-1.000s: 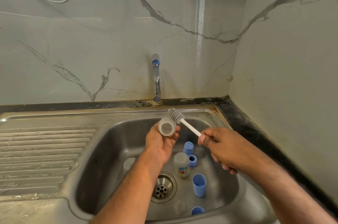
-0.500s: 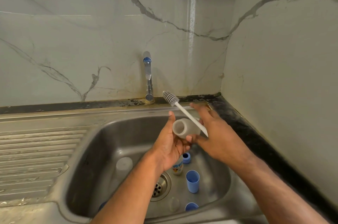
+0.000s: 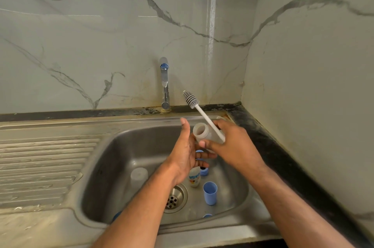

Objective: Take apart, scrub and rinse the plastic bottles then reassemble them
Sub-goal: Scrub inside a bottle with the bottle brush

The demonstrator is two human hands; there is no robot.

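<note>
Now right hand (image 3: 232, 146) clamps translucent plastic bottle (image 3: 204, 133) plus white-handled grey brush (image 3: 202, 115); left hand (image 3: 187, 152) apart at 9 o'clock. Crowded wet grip may drop bottle into steel sink (image 3: 125, 146).

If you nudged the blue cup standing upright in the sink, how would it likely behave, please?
The blue cup looks thin plastic and empty, so probably light. Taller than wide on the smooth steel sink, it may slide or tip. Once down, its round wall would likely roll.

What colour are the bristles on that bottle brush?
Grey bristles on a white handle, shown clearly in the head view.
</note>
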